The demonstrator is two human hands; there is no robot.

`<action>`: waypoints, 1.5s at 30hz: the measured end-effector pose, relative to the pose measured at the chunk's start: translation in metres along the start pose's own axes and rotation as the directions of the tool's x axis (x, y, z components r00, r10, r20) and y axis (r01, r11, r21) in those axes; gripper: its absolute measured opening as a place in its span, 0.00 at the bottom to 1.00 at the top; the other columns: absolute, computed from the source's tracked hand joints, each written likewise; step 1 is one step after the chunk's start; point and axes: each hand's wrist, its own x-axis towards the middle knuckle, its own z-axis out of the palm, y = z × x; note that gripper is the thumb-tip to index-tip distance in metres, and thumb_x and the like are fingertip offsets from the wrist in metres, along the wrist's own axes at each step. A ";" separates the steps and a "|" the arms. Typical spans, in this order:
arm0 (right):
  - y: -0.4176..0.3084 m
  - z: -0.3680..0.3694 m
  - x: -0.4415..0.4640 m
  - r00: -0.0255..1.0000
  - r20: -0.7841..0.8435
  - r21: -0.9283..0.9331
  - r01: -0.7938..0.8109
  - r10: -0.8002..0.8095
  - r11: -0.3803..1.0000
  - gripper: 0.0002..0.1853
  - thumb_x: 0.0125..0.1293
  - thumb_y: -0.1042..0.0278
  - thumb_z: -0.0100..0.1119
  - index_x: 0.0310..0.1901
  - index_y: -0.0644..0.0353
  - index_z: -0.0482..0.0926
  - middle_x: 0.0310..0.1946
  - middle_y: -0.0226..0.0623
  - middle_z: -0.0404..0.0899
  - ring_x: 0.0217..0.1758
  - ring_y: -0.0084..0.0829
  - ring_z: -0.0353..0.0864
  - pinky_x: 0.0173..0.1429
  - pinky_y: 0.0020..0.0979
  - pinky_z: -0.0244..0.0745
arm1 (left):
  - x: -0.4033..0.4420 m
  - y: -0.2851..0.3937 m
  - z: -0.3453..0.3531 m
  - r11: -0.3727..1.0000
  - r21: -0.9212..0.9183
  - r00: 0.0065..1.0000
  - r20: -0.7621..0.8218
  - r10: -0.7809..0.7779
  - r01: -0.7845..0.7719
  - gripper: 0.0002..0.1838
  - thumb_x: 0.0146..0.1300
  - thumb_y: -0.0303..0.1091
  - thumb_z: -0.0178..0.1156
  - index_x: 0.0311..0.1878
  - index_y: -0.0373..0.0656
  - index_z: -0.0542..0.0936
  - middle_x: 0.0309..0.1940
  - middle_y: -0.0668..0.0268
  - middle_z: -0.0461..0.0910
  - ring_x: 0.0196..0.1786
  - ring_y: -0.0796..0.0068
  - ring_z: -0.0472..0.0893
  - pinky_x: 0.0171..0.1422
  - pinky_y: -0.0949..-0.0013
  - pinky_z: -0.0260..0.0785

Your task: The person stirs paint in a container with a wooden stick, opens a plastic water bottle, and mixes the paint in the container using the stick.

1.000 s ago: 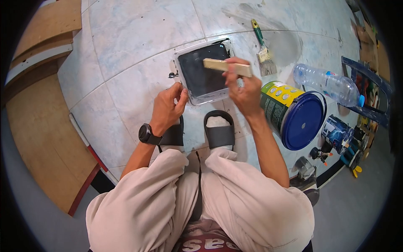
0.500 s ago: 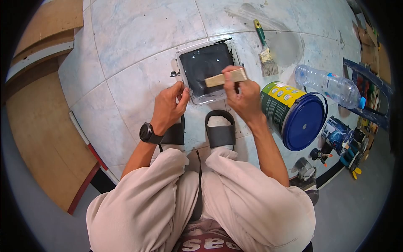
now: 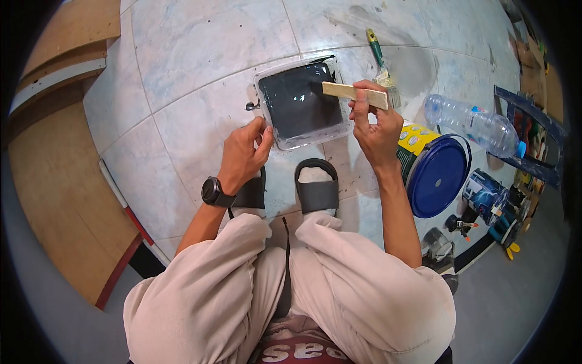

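A clear plastic tray [image 3: 285,146] filled with black paint [image 3: 301,106] lies on the tiled floor ahead of my feet. In my right hand [image 3: 379,130], at the tray's right side, is a flat pale wooden stick [image 3: 348,91], pinched near its right end. Its left end reaches over the paint; whether it dips in cannot be told. My left hand [image 3: 247,150] has its thumb and fingers pressed together at the tray's lower left corner, and what they grip, if anything, is hidden. A small black-smeared item [image 3: 251,106] touches the tray's left edge.
Right of the tray lie a green-handled brush [image 3: 377,51], a green and yellow bucket with a blue lid [image 3: 439,176], an empty plastic bottle [image 3: 473,124] and a blue can [image 3: 486,194]. A blue metal frame [image 3: 533,112] stands farther right. Wooden furniture [image 3: 63,200] borders the left.
My right hand and the stick have moved right, from over the paint to the tray's right side. My left hand has stayed at the tray's corner.
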 end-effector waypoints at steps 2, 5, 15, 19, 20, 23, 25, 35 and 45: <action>-0.005 0.006 0.000 1.000 0.007 0.033 0.006 -0.006 0.999 0.07 0.77 0.74 0.60 0.52 0.62 0.82 0.45 0.39 0.88 0.30 0.37 0.87 0.34 0.36 0.80 | 0.001 0.001 0.000 1.000 -0.011 1.000 0.000 -0.008 0.008 0.12 0.78 0.32 0.58 0.37 0.35 0.75 0.25 0.57 0.82 0.29 0.66 0.85 0.34 0.65 0.71; -0.028 0.027 0.002 0.978 0.180 0.099 0.087 -0.103 0.991 0.13 0.72 0.78 0.64 0.56 0.60 0.82 0.44 0.42 0.87 0.34 0.42 0.87 0.38 0.38 0.82 | 0.001 0.001 -0.001 1.000 0.006 1.000 0.003 0.005 -0.005 0.12 0.78 0.32 0.58 0.37 0.35 0.74 0.25 0.57 0.82 0.29 0.66 0.85 0.35 0.65 0.72; -0.048 -0.003 0.015 0.881 0.406 0.092 0.223 -0.241 0.970 0.20 0.63 0.80 0.66 0.58 0.62 0.82 0.41 0.41 0.84 0.38 0.44 0.87 0.39 0.39 0.83 | 0.000 0.001 0.000 1.000 -0.009 1.000 -0.002 0.010 -0.010 0.12 0.78 0.30 0.58 0.37 0.34 0.73 0.25 0.56 0.81 0.28 0.66 0.83 0.36 0.65 0.72; -0.041 0.023 0.013 0.890 0.344 0.145 0.264 -0.299 0.954 0.23 0.61 0.82 0.65 0.59 0.59 0.82 0.41 0.40 0.83 0.37 0.45 0.86 0.39 0.39 0.83 | 0.000 0.003 -0.001 0.999 -0.031 0.999 0.028 -0.036 0.037 0.12 0.78 0.31 0.58 0.37 0.34 0.74 0.25 0.56 0.81 0.28 0.66 0.84 0.36 0.64 0.72; -0.040 0.027 0.010 0.870 0.393 0.143 0.260 -0.296 0.955 0.25 0.59 0.83 0.64 0.60 0.58 0.82 0.41 0.40 0.83 0.37 0.45 0.86 0.40 0.40 0.83 | 0.000 0.001 0.000 0.999 -0.028 0.999 0.027 -0.037 0.038 0.12 0.78 0.31 0.58 0.37 0.34 0.74 0.25 0.56 0.81 0.28 0.66 0.84 0.36 0.64 0.72; -0.041 0.019 -0.012 0.854 0.430 0.144 0.254 -0.292 0.956 0.27 0.56 0.84 0.65 0.60 0.58 0.82 0.41 0.40 0.82 0.38 0.44 0.86 0.40 0.40 0.83 | -0.001 0.000 0.003 0.996 -0.082 0.999 -0.051 0.015 -0.019 0.11 0.76 0.35 0.60 0.37 0.40 0.77 0.25 0.59 0.83 0.27 0.58 0.83 0.34 0.59 0.72; -0.049 0.001 -0.020 0.835 0.499 0.119 0.198 -0.231 0.973 0.24 0.58 0.84 0.67 0.58 0.60 0.83 0.42 0.40 0.84 0.39 0.42 0.87 0.40 0.39 0.83 | -0.003 0.005 0.000 0.998 -0.064 1.000 -0.018 0.000 -0.001 0.10 0.79 0.31 0.57 0.39 0.35 0.76 0.26 0.56 0.83 0.29 0.65 0.86 0.36 0.64 0.73; -0.040 0.029 0.006 0.916 0.317 0.170 0.198 -0.244 0.965 0.20 0.65 0.85 0.65 0.58 0.63 0.82 0.45 0.45 0.87 0.39 0.43 0.89 0.39 0.36 0.82 | -0.010 0.007 0.004 0.994 -0.090 0.997 -0.044 -0.061 0.057 0.11 0.80 0.33 0.57 0.42 0.35 0.78 0.28 0.55 0.84 0.31 0.62 0.86 0.38 0.63 0.75; -0.044 -0.011 -0.027 0.940 0.341 0.037 0.008 -0.020 0.999 0.09 0.74 0.79 0.64 0.53 0.65 0.83 0.42 0.39 0.88 0.28 0.29 0.87 0.33 0.31 0.79 | -0.011 0.002 0.007 0.993 -0.116 0.998 -0.047 -0.043 0.037 0.10 0.80 0.32 0.57 0.43 0.35 0.78 0.28 0.55 0.84 0.31 0.63 0.86 0.38 0.64 0.75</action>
